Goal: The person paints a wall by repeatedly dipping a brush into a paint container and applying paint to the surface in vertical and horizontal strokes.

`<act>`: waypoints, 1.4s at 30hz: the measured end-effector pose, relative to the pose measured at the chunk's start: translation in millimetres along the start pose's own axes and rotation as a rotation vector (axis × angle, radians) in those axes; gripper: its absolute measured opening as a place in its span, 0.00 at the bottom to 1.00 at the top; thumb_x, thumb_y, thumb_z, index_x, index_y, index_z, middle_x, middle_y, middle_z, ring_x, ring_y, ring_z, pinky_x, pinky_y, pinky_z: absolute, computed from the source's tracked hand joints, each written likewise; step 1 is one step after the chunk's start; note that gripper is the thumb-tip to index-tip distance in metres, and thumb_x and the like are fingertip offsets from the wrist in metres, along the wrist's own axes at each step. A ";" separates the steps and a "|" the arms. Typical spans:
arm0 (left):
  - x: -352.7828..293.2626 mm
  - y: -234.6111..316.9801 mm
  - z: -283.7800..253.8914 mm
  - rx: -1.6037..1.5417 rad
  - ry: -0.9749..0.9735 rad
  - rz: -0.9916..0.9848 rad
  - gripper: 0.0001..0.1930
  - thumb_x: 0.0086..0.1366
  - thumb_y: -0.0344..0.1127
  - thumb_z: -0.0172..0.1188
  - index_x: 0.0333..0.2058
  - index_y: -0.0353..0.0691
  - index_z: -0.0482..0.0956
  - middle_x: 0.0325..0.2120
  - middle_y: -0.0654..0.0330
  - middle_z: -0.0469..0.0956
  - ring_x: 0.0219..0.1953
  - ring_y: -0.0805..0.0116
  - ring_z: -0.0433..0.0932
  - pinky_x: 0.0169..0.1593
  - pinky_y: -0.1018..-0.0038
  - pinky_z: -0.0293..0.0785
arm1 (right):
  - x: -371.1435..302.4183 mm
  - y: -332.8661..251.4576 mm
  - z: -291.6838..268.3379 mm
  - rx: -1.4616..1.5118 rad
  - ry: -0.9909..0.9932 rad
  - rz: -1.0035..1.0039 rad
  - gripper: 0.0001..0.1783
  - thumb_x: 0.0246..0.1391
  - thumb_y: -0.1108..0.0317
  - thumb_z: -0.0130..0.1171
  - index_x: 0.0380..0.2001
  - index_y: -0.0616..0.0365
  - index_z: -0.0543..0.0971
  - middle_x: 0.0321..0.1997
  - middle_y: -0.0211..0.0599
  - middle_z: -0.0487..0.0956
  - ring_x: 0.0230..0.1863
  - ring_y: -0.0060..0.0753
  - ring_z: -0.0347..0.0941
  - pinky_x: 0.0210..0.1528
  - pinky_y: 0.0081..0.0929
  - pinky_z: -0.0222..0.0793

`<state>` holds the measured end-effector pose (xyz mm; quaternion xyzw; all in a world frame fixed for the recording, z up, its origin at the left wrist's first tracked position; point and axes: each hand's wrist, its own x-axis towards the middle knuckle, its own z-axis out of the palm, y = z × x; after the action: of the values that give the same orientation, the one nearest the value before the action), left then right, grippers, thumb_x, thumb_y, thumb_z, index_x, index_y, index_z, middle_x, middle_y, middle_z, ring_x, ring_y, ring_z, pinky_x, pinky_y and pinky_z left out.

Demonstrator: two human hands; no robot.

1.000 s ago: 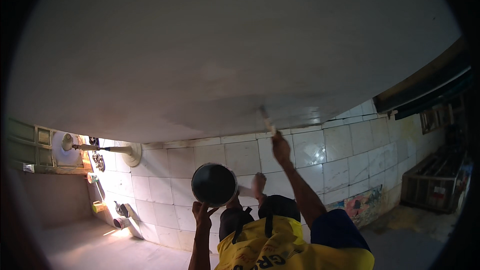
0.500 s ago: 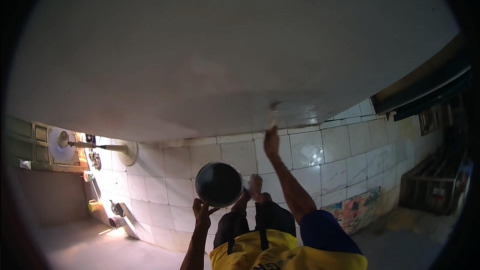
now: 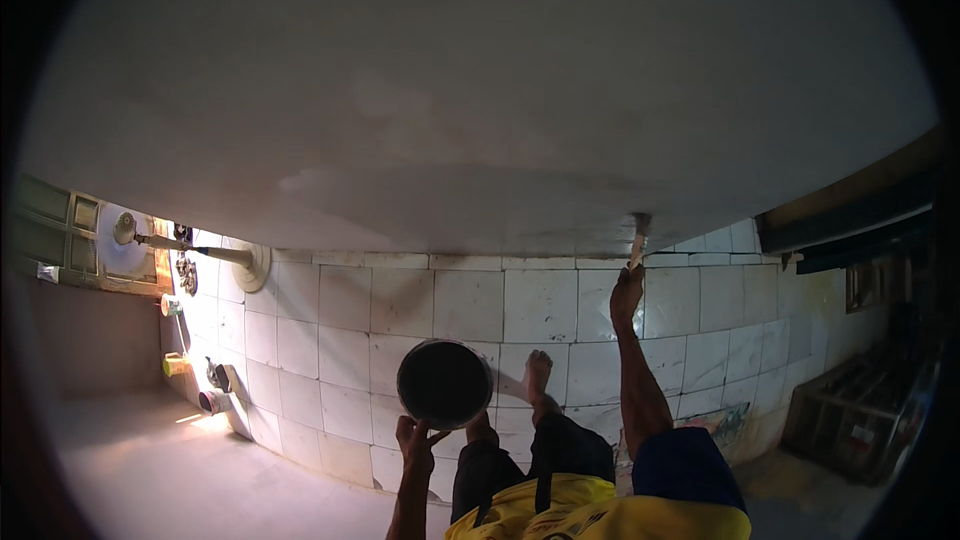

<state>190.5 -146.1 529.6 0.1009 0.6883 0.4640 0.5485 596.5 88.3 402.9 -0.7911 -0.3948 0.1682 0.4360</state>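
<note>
My right hand is closed round the handle of a paintbrush. The brush's dark bristles touch the lower part of a pale grey wall, where a darker, wet-looking band stretches to the left of the brush. Low in front of my body, my left hand grips the near rim of a round bucket. The bucket's inside is dark, and its contents cannot be made out.
Pale square tiles cover the floor, with my bare foot on them. A pedestal fan stands at left, near small pots in bright light. Right are a wooden crate-like frame and a dark green panel.
My right hand has carried the brush to the right along the wall's lower part. I have shifted to the right, and one foot has stepped out. The bucket stays in my left hand.
</note>
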 end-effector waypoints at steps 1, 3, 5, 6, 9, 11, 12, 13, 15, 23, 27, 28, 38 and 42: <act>-3.0 -4.9 3.3 0.001 -0.004 -0.002 0.16 0.58 0.35 0.63 0.29 0.37 0.61 0.30 0.57 0.65 0.34 0.64 0.77 0.37 0.57 0.85 | -2.6 7.6 8.0 0.029 0.068 0.041 0.10 0.62 0.70 0.45 0.44 0.63 0.65 0.28 0.52 0.73 0.26 0.49 0.70 0.29 0.40 0.64; -6.3 -15.4 9.4 -0.029 0.018 -0.018 0.16 0.58 0.34 0.63 0.29 0.37 0.61 0.30 0.58 0.64 0.34 0.65 0.76 0.37 0.57 0.85 | -14.8 9.5 42.2 0.115 -0.021 0.134 0.15 0.62 0.69 0.46 0.50 0.63 0.63 0.29 0.54 0.73 0.28 0.50 0.71 0.31 0.39 0.66; -9.8 -19.0 17.4 -0.023 0.013 -0.031 0.16 0.58 0.33 0.63 0.29 0.37 0.61 0.30 0.58 0.64 0.33 0.65 0.76 0.37 0.57 0.85 | -32.8 -12.5 81.9 0.009 -0.136 -0.026 0.18 0.62 0.69 0.46 0.53 0.64 0.61 0.34 0.61 0.76 0.33 0.63 0.74 0.33 0.46 0.68; -13.5 -24.9 15.3 -0.038 0.044 -0.034 0.16 0.57 0.33 0.63 0.29 0.37 0.61 0.31 0.58 0.64 0.33 0.65 0.76 0.37 0.57 0.85 | -49.8 -45.9 96.0 0.021 -0.278 0.024 0.19 0.62 0.69 0.46 0.53 0.65 0.61 0.35 0.63 0.76 0.36 0.65 0.74 0.33 0.49 0.68; -14.1 -32.9 16.5 -0.040 0.049 -0.041 0.16 0.57 0.32 0.62 0.30 0.37 0.61 0.31 0.58 0.64 0.34 0.65 0.76 0.37 0.57 0.85 | -77.1 -85.6 99.7 0.058 -0.434 -0.161 0.17 0.61 0.69 0.47 0.51 0.65 0.62 0.33 0.64 0.76 0.36 0.67 0.74 0.33 0.55 0.67; -15.3 -35.9 13.0 -0.047 0.062 -0.053 0.16 0.57 0.32 0.62 0.30 0.37 0.61 0.31 0.58 0.63 0.34 0.65 0.76 0.37 0.58 0.85 | -72.9 -99.3 77.8 0.036 -0.532 -0.048 0.13 0.60 0.69 0.48 0.45 0.62 0.64 0.35 0.62 0.77 0.37 0.67 0.74 0.33 0.56 0.67; -15.7 -34.8 11.6 -0.050 0.056 -0.045 0.16 0.57 0.32 0.62 0.30 0.37 0.60 0.31 0.58 0.63 0.34 0.65 0.76 0.37 0.58 0.85 | -61.1 -96.9 60.4 0.013 -0.505 -0.114 0.09 0.60 0.70 0.48 0.42 0.62 0.66 0.34 0.59 0.77 0.36 0.66 0.74 0.33 0.53 0.67; -15.4 -33.5 11.7 -0.053 0.046 -0.037 0.16 0.57 0.32 0.62 0.30 0.37 0.60 0.31 0.58 0.63 0.34 0.64 0.76 0.37 0.58 0.85 | -45.4 -88.3 41.4 -0.010 -0.474 -0.180 0.07 0.60 0.70 0.48 0.39 0.61 0.67 0.34 0.56 0.76 0.35 0.64 0.74 0.33 0.51 0.68; -14.0 -27.8 10.7 -0.067 0.032 -0.029 0.16 0.57 0.32 0.62 0.30 0.36 0.60 0.31 0.58 0.63 0.34 0.64 0.76 0.37 0.58 0.85 | -0.5 -61.5 -8.3 0.010 -0.347 -0.226 0.06 0.61 0.70 0.47 0.33 0.62 0.69 0.30 0.50 0.73 0.30 0.55 0.71 0.31 0.42 0.66; 3.8 5.2 1.7 -0.049 -0.015 0.029 0.17 0.57 0.33 0.63 0.32 0.35 0.61 0.32 0.56 0.64 0.34 0.63 0.76 0.38 0.57 0.85 | 21.7 -61.7 -71.5 -0.001 0.228 -0.286 0.07 0.61 0.72 0.43 0.40 0.64 0.66 0.24 0.44 0.70 0.23 0.36 0.65 0.27 0.38 0.64; 12.7 29.1 -4.2 0.020 -0.035 0.050 0.15 0.59 0.35 0.60 0.35 0.34 0.63 0.32 0.53 0.70 0.38 0.61 0.79 0.40 0.57 0.83 | -27.6 -159.6 7.6 0.124 -0.160 -0.160 0.07 0.61 0.71 0.47 0.38 0.65 0.66 0.27 0.51 0.71 0.28 0.58 0.68 0.31 0.42 0.64; 14.0 36.1 -5.1 -0.005 -0.055 0.062 0.16 0.58 0.35 0.61 0.34 0.34 0.62 0.32 0.55 0.68 0.36 0.62 0.77 0.39 0.57 0.84 | -42.0 -178.8 18.3 0.071 -0.204 -0.238 0.08 0.60 0.71 0.48 0.40 0.65 0.67 0.28 0.57 0.72 0.30 0.65 0.70 0.30 0.45 0.65; 46.3 67.4 -27.3 -0.043 -0.103 0.055 0.18 0.58 0.36 0.63 0.33 0.35 0.61 0.32 0.55 0.67 0.37 0.60 0.78 0.37 0.60 0.85 | 34.4 -132.6 -107.5 -0.134 -0.076 -0.259 0.09 0.60 0.66 0.48 0.35 0.61 0.72 0.22 0.43 0.70 0.22 0.37 0.64 0.26 0.34 0.62; 55.1 74.2 -36.9 -0.028 -0.115 0.061 0.18 0.58 0.36 0.63 0.33 0.36 0.60 0.32 0.55 0.66 0.36 0.61 0.77 0.37 0.61 0.85 | 36.0 -123.6 -137.2 -0.066 0.174 -0.045 0.08 0.60 0.70 0.46 0.34 0.65 0.70 0.21 0.39 0.69 0.22 0.30 0.63 0.25 0.33 0.62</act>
<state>110.9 -89.1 547.6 0.1407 0.6456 0.4836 0.5740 643.9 77.8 584.6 -0.8074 -0.3784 0.0759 0.4462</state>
